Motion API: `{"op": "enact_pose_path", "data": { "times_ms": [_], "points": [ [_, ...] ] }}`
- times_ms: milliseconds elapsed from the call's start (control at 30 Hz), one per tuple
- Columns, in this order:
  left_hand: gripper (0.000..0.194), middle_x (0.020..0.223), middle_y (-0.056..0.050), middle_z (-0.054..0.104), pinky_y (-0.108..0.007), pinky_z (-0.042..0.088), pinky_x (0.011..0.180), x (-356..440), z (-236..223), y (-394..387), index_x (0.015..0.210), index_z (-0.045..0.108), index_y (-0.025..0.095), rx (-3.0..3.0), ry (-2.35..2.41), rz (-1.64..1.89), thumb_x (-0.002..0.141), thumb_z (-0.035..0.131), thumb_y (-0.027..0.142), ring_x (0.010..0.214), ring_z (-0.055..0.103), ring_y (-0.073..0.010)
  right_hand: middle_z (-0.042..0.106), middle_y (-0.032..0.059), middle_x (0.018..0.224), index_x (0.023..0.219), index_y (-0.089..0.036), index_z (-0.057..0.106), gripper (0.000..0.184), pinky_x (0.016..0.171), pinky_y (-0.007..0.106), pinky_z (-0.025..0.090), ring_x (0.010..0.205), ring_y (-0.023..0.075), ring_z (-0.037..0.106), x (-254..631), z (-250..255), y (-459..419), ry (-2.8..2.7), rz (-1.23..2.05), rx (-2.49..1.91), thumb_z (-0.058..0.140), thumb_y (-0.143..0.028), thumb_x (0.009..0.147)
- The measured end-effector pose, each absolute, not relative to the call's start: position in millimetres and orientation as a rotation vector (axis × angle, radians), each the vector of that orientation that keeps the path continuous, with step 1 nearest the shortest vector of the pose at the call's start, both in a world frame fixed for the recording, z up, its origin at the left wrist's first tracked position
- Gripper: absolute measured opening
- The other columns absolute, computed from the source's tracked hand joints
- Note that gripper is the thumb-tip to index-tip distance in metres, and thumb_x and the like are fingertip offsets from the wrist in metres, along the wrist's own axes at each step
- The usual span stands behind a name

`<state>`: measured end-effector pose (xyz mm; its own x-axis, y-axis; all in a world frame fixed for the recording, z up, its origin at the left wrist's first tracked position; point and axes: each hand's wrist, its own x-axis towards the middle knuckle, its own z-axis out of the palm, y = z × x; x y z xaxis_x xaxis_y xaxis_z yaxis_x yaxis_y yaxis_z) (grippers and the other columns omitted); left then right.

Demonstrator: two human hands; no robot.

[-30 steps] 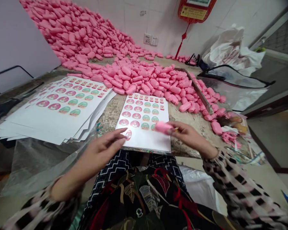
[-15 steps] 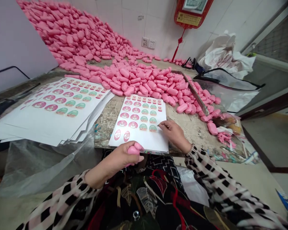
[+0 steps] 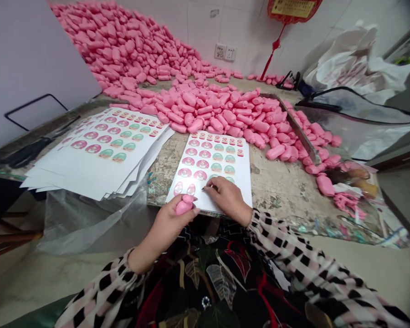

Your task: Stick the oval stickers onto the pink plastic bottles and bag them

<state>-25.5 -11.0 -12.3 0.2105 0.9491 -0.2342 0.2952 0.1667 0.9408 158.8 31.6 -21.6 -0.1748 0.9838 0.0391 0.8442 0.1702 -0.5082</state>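
My left hand (image 3: 169,223) is wrapped round a small pink bottle (image 3: 183,206), whose neck end points up between thumb and fingers. It is just below the near left corner of a sticker sheet (image 3: 241,191) on the table. Above that sheet's lower part, my right hand (image 3: 225,197) is closed in a pinch. A small dark tip shows at its fingertips, too small to name. Pink oval stickers, pink round-topped ones and green ones fill the sheet; my right hand covers some of the lower green ones.
A large heap of pink bottles (image 3: 212,105) lies behind the sheet and climbs the back left corner. A stack of sticker sheets (image 3: 78,175) overhangs the table's front edge at left. A wooden strip (image 3: 302,132) divides the bottles at right, near clear plastic bags (image 3: 358,114).
My right hand has moved left and slightly down across the sheet, close to my left hand. The left hand still holds the bottle, now more upright. The view has shifted a little.
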Motion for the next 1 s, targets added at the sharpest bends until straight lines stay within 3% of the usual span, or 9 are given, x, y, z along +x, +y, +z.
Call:
{"op": "enact_pose_path", "data": {
  "times_ms": [133,267,433,1000],
  "points": [
    [0.031,0.118,-0.006,0.058,-0.038,0.038,0.097,-46.5,-26.5,-10.0,0.109,0.058,0.021,1.914,1.451,0.798,0.081,0.053,0.032,0.111,0.052,-0.0205,0.058,0.0009,0.091,0.092,-0.024,0.056,0.02,0.062,0.026,0.032,0.079,0.0145,0.054,138.7,-20.8,28.4,-2.151,0.328,-1.801,0.041,-0.036,0.09],
    [0.04,0.142,-0.008,0.036,-0.037,0.037,0.101,-50.8,-36.6,-13.8,0.124,0.05,0.022,2.25,1.367,0.535,0.084,0.047,0.026,0.126,0.04,-0.0216,0.056,0.0024,0.092,0.094,-0.024,0.056,0.024,0.059,0.027,0.031,0.076,0.0151,0.055,131.2,-16.5,27.2,-2.228,0.188,-1.849,0.035,-0.037,0.092],
    [0.048,0.149,-0.008,0.019,-0.038,0.04,0.098,-47.3,-45.7,-21.0,0.132,0.041,0.026,2.379,1.422,0.408,0.085,0.045,0.02,0.122,0.044,-0.0235,0.056,0.0024,0.092,0.095,-0.024,0.055,0.026,0.059,0.027,0.032,0.077,0.0155,0.055,126.6,-13.4,26.1,-2.276,0.139,-1.873,0.034,-0.037,0.093],
    [0.053,0.148,-0.01,0.021,-0.04,0.045,0.088,-44.5,-59.1,-24.4,0.135,0.037,0.028,2.5,1.482,0.411,0.084,0.045,0.017,0.106,0.054,-0.0251,0.058,-0.0007,0.086,0.085,-0.024,0.058,0.019,0.063,0.025,0.033,0.078,0.0137,0.054,116.9,-22.8,19.7,-2.078,0.358,-1.915,0.044,-0.036,0.088]
  ]
}}
